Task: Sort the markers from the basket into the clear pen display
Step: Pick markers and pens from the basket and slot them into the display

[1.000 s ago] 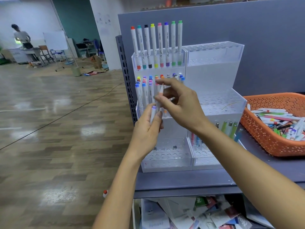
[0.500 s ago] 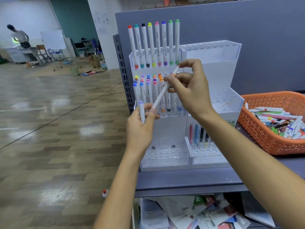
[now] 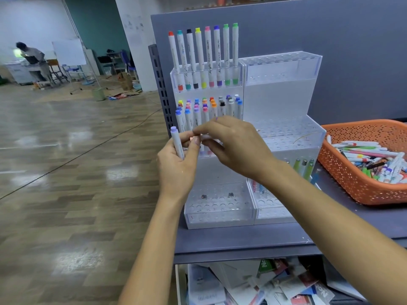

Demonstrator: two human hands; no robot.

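Lilac-capped marker [image 3: 177,143] upright in the gripping left hand [image 3: 176,170], one white marker [image 3: 207,137] pinched by the right hand [image 3: 237,146], both before the clear pen display [image 3: 282,89], eight tall markers [image 3: 203,56] in its top-left tier, one orange basket [image 3: 352,179] of loose markers [image 3: 370,155] at the shelf's [image 3: 242,241] right edge

Entry: one person, seen as two arms only, both bare from frame edge to fingertips: left hand [image 3: 176,168] on a slim left forearm [image 3: 154,238] entering from 6 o'clock, right hand [image 3: 237,146] on a right forearm [image 3: 330,216] entering from 4 o'clock, larger in frame.
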